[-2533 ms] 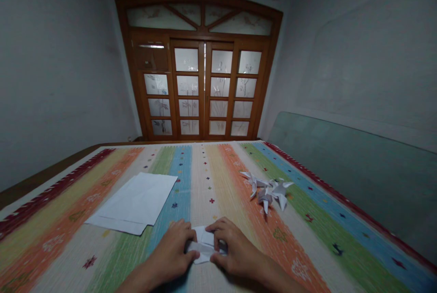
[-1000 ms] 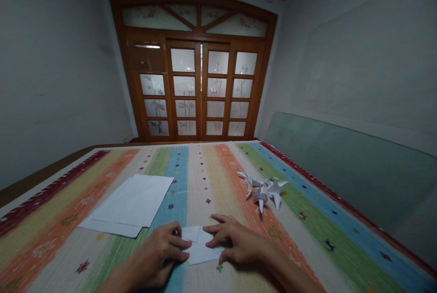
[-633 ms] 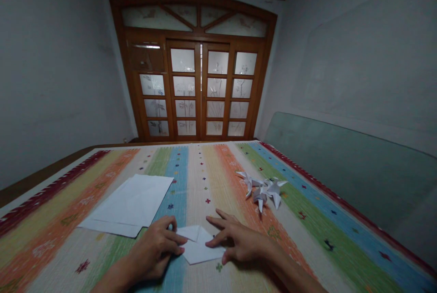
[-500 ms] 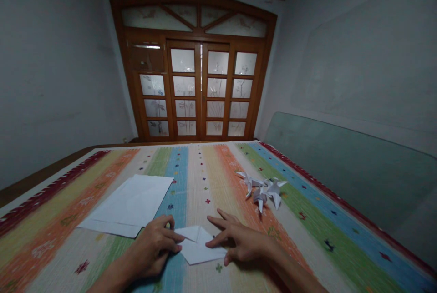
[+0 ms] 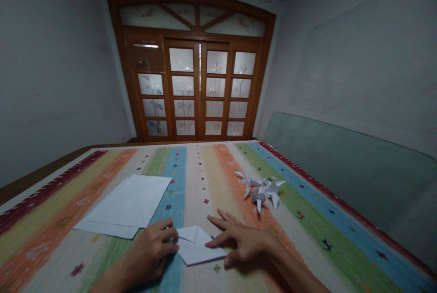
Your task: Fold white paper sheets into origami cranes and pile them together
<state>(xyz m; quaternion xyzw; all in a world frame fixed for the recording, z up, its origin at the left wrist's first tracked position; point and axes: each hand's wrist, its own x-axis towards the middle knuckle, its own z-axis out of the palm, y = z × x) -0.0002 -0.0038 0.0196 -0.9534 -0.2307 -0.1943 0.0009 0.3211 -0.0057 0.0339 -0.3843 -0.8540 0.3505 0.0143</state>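
Note:
A folded white sheet of paper (image 5: 198, 248) lies on the striped tablecloth between my hands, with a raised flap and a crease near its top. My left hand (image 5: 153, 250) has its fingers curled and pinched at the paper's left edge. My right hand (image 5: 241, 240) rests over the right part, fingers spread, the index fingertip on the paper and the thumb by its right corner. The underside of the left pinch is hidden.
A stack of flat white paper sheets (image 5: 126, 206) lies to the left. Several folded white paper cranes (image 5: 261, 188) sit in a cluster at the right. The striped tablecloth (image 5: 307, 238) covers the table. A pale green board (image 5: 341, 165) stands along the right side.
My left fingers have drawn slightly left and curled more at the paper's left edge. My right hand has stayed almost still. The view has shifted a little.

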